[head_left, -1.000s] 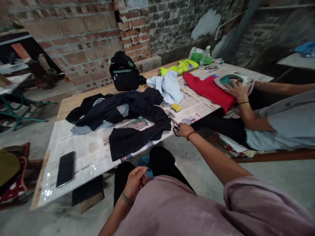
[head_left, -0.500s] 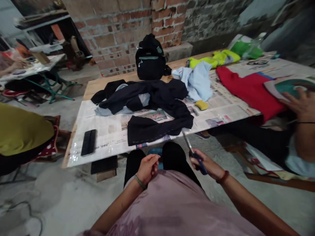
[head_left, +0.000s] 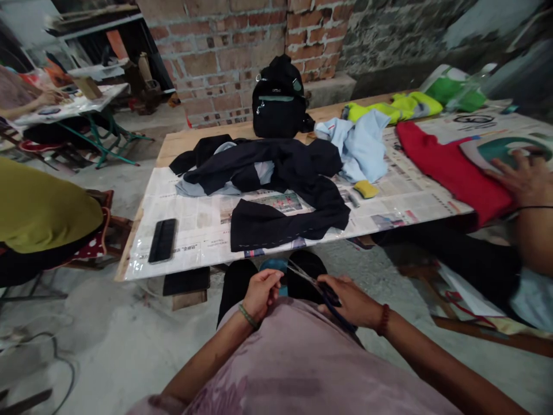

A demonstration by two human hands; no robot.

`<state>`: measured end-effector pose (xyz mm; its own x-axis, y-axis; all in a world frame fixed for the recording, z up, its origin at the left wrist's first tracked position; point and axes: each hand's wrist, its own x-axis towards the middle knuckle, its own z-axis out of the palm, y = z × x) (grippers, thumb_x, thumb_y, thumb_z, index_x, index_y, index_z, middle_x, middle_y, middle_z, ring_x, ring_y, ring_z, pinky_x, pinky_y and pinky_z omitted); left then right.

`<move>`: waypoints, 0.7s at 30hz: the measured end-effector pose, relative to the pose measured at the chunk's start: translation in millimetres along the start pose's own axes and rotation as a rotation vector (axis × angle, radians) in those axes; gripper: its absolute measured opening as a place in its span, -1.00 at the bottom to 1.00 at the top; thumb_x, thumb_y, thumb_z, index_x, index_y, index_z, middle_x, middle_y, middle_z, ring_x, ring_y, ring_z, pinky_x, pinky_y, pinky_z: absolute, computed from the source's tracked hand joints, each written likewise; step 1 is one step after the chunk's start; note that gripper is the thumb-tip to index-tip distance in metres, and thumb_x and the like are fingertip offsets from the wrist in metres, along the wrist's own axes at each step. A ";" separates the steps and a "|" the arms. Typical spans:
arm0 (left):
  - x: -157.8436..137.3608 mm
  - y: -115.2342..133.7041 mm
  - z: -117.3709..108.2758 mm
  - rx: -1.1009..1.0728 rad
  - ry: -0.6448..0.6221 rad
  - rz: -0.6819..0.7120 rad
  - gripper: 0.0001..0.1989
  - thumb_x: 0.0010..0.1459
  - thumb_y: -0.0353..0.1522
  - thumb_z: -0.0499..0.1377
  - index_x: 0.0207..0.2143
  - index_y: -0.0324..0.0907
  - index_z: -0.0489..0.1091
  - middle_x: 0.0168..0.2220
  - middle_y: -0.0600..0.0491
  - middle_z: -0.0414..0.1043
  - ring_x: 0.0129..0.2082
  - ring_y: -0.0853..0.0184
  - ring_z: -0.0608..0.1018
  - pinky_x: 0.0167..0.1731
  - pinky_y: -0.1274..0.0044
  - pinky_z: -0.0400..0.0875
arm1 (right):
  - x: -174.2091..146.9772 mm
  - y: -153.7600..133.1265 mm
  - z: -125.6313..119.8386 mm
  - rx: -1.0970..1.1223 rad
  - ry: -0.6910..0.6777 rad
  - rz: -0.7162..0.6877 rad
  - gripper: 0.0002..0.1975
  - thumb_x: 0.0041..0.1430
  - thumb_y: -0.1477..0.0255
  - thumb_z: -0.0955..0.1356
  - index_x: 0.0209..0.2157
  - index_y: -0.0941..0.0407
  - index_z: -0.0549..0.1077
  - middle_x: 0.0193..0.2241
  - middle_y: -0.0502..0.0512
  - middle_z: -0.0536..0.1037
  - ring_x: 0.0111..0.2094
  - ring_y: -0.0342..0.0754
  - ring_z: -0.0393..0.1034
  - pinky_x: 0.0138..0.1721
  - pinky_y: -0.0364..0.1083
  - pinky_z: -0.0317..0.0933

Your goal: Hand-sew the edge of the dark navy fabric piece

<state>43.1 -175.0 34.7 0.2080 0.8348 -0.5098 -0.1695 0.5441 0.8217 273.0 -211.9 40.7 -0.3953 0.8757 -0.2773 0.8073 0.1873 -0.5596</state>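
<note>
My right hand [head_left: 356, 301] is closed around the dark handles of a pair of scissors [head_left: 307, 275], and their blades point left toward my other hand. Above my lap, my left hand [head_left: 261, 295] makes a pinch with thumb and forefinger; what sits between those fingertips is too small to make out. The scissor tips are close to that pinch, and I cannot tell whether they touch anything. In front of me a dark garment [head_left: 294, 161] lies crumpled, one leg or sleeve with pale stitch marks stretching along the table's near edge.
Newspaper under clear plastic covers the table [head_left: 199, 222]. On it are a phone [head_left: 163, 240], a black backpack [head_left: 279, 106], a light blue cloth [head_left: 360, 144], a yellow sponge-like piece [head_left: 366, 189] and a red cloth [head_left: 449, 167]. A co-worker's hand [head_left: 518, 173] rests at right.
My right hand has brought the scissors leftward, from pointing up at the table edge to lying across toward my left hand. My left hand keeps its pinch. The view has shifted slightly.
</note>
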 end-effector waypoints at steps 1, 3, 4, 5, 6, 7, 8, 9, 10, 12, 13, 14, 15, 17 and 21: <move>0.5 -0.5 0.4 0.014 0.007 -0.006 -0.71 -0.14 -0.20 0.20 -0.46 -0.26 0.35 -0.65 0.20 0.22 -0.80 0.61 0.20 -0.86 0.70 -0.13 | 2.4 -2.8 -0.1 -0.010 0.008 -0.021 -0.47 -0.05 0.15 0.30 -0.06 0.14 0.22 -0.27 0.14 0.44 -0.27 -0.01 0.32 -0.14 -0.01 0.06; 1.0 -1.3 1.5 0.036 0.016 -0.017 -0.72 -0.16 -0.20 0.20 -0.50 -0.25 0.32 -0.65 0.20 0.23 -0.80 0.61 0.20 -0.86 0.70 -0.13 | 7.7 -8.5 -0.9 -0.025 0.012 -0.060 -0.46 -0.06 0.14 0.31 -0.07 0.13 0.23 -0.23 0.16 0.43 -0.25 0.00 0.32 -0.16 -0.02 0.06; 1.0 -1.4 2.1 0.043 0.017 -0.022 -0.73 -0.16 -0.20 0.19 -0.54 -0.25 0.30 -0.65 0.20 0.23 -0.81 0.61 0.20 -0.86 0.70 -0.13 | 10.4 -10.8 -1.4 -0.030 0.010 -0.077 -0.46 -0.07 0.14 0.31 -0.08 0.13 0.23 -0.21 0.16 0.43 -0.24 0.00 0.32 -0.17 -0.03 0.07; 0.9 -1.5 2.7 0.049 0.018 -0.025 -0.73 -0.16 -0.21 0.19 -0.57 -0.25 0.28 -0.66 0.20 0.22 -0.81 0.61 0.20 -0.86 0.71 -0.13 | 13.1 -12.8 -1.8 -0.033 0.007 -0.093 -0.47 -0.07 0.13 0.31 -0.09 0.12 0.23 -0.21 0.16 0.43 -0.23 0.00 0.32 -0.17 -0.03 0.07; 0.7 -1.5 3.2 0.051 0.019 -0.027 -0.74 -0.17 -0.22 0.18 -0.58 -0.24 0.26 -0.67 0.20 0.22 -0.81 0.61 0.19 -0.86 0.71 -0.13 | 15.6 -14.3 -2.2 -0.034 0.004 -0.110 -0.48 -0.07 0.14 0.31 -0.10 0.12 0.23 -0.20 0.15 0.43 -0.23 0.00 0.32 -0.18 -0.04 0.07; 0.5 -1.4 3.6 0.052 0.020 -0.030 -0.76 -0.17 -0.24 0.18 -0.58 -0.24 0.26 -0.67 0.20 0.22 -0.81 0.61 0.19 -0.86 0.71 -0.14 | 17.9 -15.4 -2.5 -0.036 0.001 -0.127 -0.49 -0.06 0.14 0.31 -0.10 0.12 0.23 -0.20 0.14 0.43 -0.23 0.00 0.32 -0.19 -0.05 0.07; 0.3 -1.4 3.9 0.051 0.021 -0.035 -0.78 -0.17 -0.25 0.17 -0.56 -0.24 0.27 -0.67 0.20 0.23 -0.82 0.61 0.20 -0.86 0.71 -0.14 | 19.9 -16.3 -2.6 -0.042 0.000 -0.141 -0.50 -0.06 0.16 0.32 -0.10 0.12 0.24 -0.20 0.14 0.43 -0.23 0.00 0.32 -0.19 -0.05 0.07; 0.1 -1.4 4.1 0.048 0.023 -0.040 -0.79 -0.17 -0.27 0.17 -0.53 -0.24 0.29 -0.67 0.20 0.23 -0.82 0.60 0.20 -0.86 0.70 -0.14 | 21.7 -16.9 -2.7 -0.050 0.000 -0.152 -0.52 -0.05 0.17 0.32 -0.11 0.11 0.24 -0.20 0.13 0.43 -0.23 -0.01 0.31 -0.20 -0.06 0.08; 0.1 -1.6 4.1 0.044 0.025 -0.046 -0.79 -0.18 -0.28 0.17 -0.49 -0.25 0.31 -0.66 0.20 0.24 -0.82 0.60 0.21 -0.86 0.70 -0.13 | 23.1 -17.6 -2.8 -0.062 0.001 -0.160 -0.53 -0.05 0.19 0.32 -0.11 0.11 0.24 -0.21 0.13 0.43 -0.24 -0.01 0.31 -0.20 -0.06 0.08; 0.6 -2.3 3.3 0.038 0.029 -0.056 -0.77 -0.19 -0.30 0.16 -0.43 -0.24 0.33 -0.66 0.20 0.26 -0.82 0.59 0.21 -0.86 0.70 -0.13 | 24.4 -19.0 -3.4 -0.080 0.002 -0.173 -0.54 -0.04 0.20 0.31 -0.11 0.12 0.25 -0.23 0.13 0.44 -0.25 -0.01 0.31 -0.20 -0.06 0.08; 1.1 -2.8 2.7 0.036 0.034 -0.059 -0.77 -0.19 -0.30 0.16 -0.42 -0.24 0.33 -0.66 0.20 0.26 -0.82 0.59 0.22 -0.86 0.70 -0.13 | 24.4 -19.8 -3.9 -0.083 0.002 -0.177 -0.54 -0.04 0.20 0.31 -0.11 0.12 0.25 -0.23 0.13 0.44 -0.25 -0.01 0.31 -0.20 -0.06 0.07; 1.8 -3.4 1.9 0.031 0.040 -0.060 -0.77 -0.20 -0.31 0.16 -0.43 -0.24 0.33 -0.67 0.20 0.26 -0.82 0.58 0.22 -0.86 0.70 -0.13 | 23.9 -20.5 -4.5 -0.080 0.001 -0.182 -0.54 -0.04 0.20 0.31 -0.11 0.13 0.25 -0.23 0.14 0.43 -0.25 -0.01 0.31 -0.20 -0.06 0.07; 2.5 -4.1 1.1 0.022 0.047 -0.061 -0.78 -0.20 -0.32 0.15 -0.43 -0.24 0.32 -0.68 0.20 0.26 -0.82 0.58 0.21 -0.86 0.70 -0.13 | 23.0 -21.0 -5.2 -0.074 -0.001 -0.189 -0.54 -0.04 0.20 0.31 -0.11 0.13 0.25 -0.22 0.14 0.43 -0.25 -0.01 0.31 -0.20 -0.06 0.07; 3.8 -5.0 0.0 -0.003 0.062 -0.065 -0.80 -0.21 -0.33 0.15 -0.46 -0.24 0.31 -0.69 0.21 0.24 -0.82 0.59 0.19 -0.86 0.71 -0.14 | 20.9 -21.1 -6.5 -0.059 -0.002 -0.200 -0.53 -0.05 0.19 0.32 -0.12 0.13 0.25 -0.21 0.15 0.43 -0.22 -0.01 0.31 -0.19 -0.06 0.06; 4.2 -4.8 1.0 -0.010 0.070 -0.063 -0.78 -0.20 -0.30 0.17 -0.45 -0.24 0.31 -0.68 0.21 0.23 -0.81 0.60 0.18 -0.85 0.71 -0.14 | 18.4 -16.3 -7.7 -0.080 0.030 -0.179 -0.50 -0.07 0.17 0.33 -0.11 0.13 0.26 -0.20 0.18 0.42 -0.18 0.02 0.30 -0.15 -0.03 0.02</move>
<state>45.7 -174.3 28.8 0.1508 0.8026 -0.5771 -0.1683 0.5961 0.7851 255.9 -195.4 50.8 -0.5235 0.8378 -0.1551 0.7581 0.3749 -0.5336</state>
